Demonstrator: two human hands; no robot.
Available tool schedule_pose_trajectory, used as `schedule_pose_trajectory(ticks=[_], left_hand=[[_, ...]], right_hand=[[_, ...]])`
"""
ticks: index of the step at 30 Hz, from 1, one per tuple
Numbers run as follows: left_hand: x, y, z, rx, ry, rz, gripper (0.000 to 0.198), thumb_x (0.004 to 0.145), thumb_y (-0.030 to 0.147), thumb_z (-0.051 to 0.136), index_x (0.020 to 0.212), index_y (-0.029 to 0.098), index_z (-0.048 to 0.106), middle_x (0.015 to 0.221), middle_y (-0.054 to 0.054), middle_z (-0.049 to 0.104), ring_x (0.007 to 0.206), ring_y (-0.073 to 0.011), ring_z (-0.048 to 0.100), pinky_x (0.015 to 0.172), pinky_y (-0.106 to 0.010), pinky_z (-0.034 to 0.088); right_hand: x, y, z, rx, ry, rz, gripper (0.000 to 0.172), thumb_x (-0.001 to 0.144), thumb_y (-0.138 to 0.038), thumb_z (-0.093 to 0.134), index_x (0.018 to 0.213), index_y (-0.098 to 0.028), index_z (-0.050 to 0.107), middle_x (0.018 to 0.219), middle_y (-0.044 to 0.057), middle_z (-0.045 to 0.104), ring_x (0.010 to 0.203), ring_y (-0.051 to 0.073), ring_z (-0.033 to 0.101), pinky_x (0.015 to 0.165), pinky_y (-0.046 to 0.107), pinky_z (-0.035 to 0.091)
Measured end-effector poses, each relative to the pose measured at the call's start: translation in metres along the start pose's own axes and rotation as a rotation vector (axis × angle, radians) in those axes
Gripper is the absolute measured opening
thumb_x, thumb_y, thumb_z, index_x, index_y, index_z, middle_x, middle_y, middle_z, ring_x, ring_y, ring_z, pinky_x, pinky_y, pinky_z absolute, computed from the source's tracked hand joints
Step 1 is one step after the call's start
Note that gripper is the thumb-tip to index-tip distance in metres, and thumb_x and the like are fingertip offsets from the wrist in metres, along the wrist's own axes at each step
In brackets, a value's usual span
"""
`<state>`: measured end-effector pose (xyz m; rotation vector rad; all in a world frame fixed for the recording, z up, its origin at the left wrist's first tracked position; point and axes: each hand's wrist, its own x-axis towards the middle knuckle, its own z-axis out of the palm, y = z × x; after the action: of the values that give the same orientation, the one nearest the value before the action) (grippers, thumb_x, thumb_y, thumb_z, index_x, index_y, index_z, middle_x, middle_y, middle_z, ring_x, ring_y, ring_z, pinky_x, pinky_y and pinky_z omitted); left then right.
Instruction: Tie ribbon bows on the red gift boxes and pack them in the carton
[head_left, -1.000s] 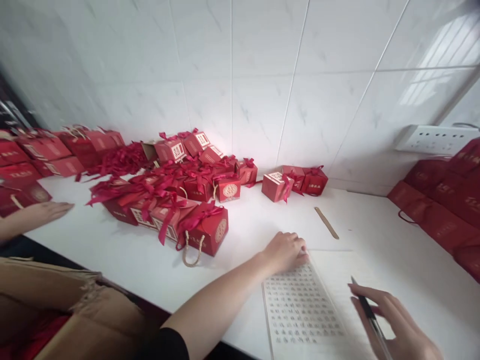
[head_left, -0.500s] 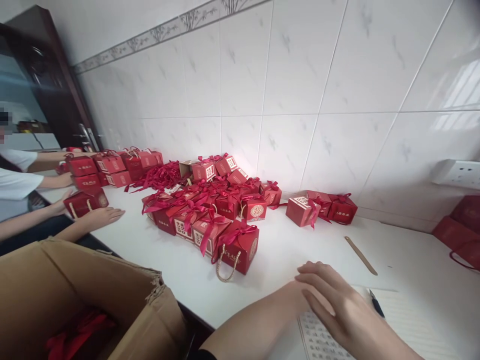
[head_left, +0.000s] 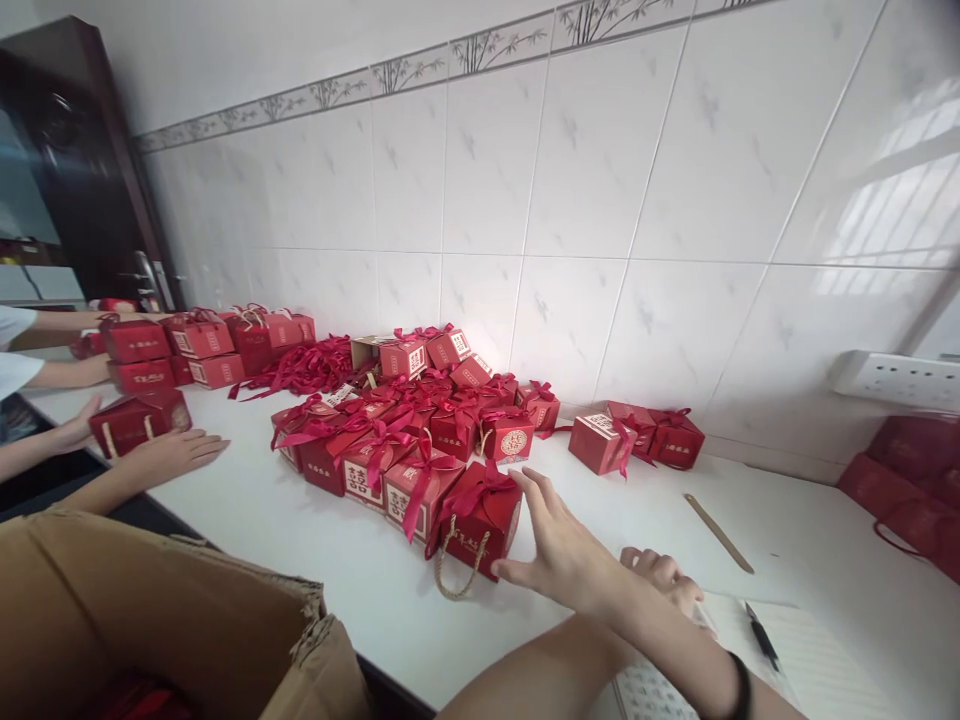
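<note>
My right hand (head_left: 562, 545), with a black band on its wrist, is open beside a red gift box (head_left: 476, 525). Its thumb and fingers spread around the box's right end; whether they touch it I cannot tell. That box has a twisted rope handle and a dark red ribbon bow, and sits at the near end of a cluster of similar ribboned boxes (head_left: 364, 470). My left hand (head_left: 664, 578) rests behind my right forearm with fingers curled, by a notebook (head_left: 817, 640) of handwritten lines. Whatever it may hold is hidden.
A pen (head_left: 763, 636) lies on the notebook, and a thin brown strip (head_left: 718, 533) beyond it. More red boxes (head_left: 637, 437) stand near the wall. An open cardboard carton (head_left: 180, 580) is at near left. Another person's hands (head_left: 169, 455) are around a red box at left.
My right hand has moved left from over the notebook to the nearest red box, fingers spreading. My left hand now shows behind the right forearm. The view has shifted slightly.
</note>
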<state>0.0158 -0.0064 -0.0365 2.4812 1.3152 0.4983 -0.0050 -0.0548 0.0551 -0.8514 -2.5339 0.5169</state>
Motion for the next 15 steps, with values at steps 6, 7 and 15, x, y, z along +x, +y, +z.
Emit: schedule_pose_trajectory(ticks=[6,7,15], left_hand=[[0.0,0.003,-0.01,0.012,-0.009,-0.026,0.041,0.083,0.043,0.051,0.117,0.021,0.058,0.124,-0.008,0.056,0.12,-0.0215,0.045,0.108,-0.037,0.03],[0.0,0.003,-0.01,0.008,-0.009,-0.026,0.041,0.083,0.042,0.05,0.117,0.021,0.058,0.124,-0.008,0.056,0.12,-0.0217,0.046,0.109,-0.037,0.03],[-0.002,-0.002,-0.008,-0.024,0.053,-0.012,0.036,0.081,0.041,0.053,0.112,0.025,0.061,0.119,-0.008,0.058,0.117,-0.0252,0.049,0.105,-0.039,0.035]], right_hand=[[0.029,0.01,0.019,0.2,-0.013,0.102,0.091,0.07,-0.022,0.067,0.144,-0.015,0.016,0.136,0.019,0.032,0.126,0.031,0.042,0.104,0.047,0.038],[0.03,0.012,0.019,0.223,-0.006,0.111,0.09,0.069,-0.021,0.066,0.144,-0.017,0.016,0.134,0.018,0.033,0.122,0.03,0.045,0.102,0.046,0.04],[0.004,0.029,0.006,0.158,0.119,0.057,0.091,0.065,-0.017,0.07,0.142,-0.018,0.021,0.121,0.013,0.037,0.112,0.026,0.047,0.094,0.041,0.047]])
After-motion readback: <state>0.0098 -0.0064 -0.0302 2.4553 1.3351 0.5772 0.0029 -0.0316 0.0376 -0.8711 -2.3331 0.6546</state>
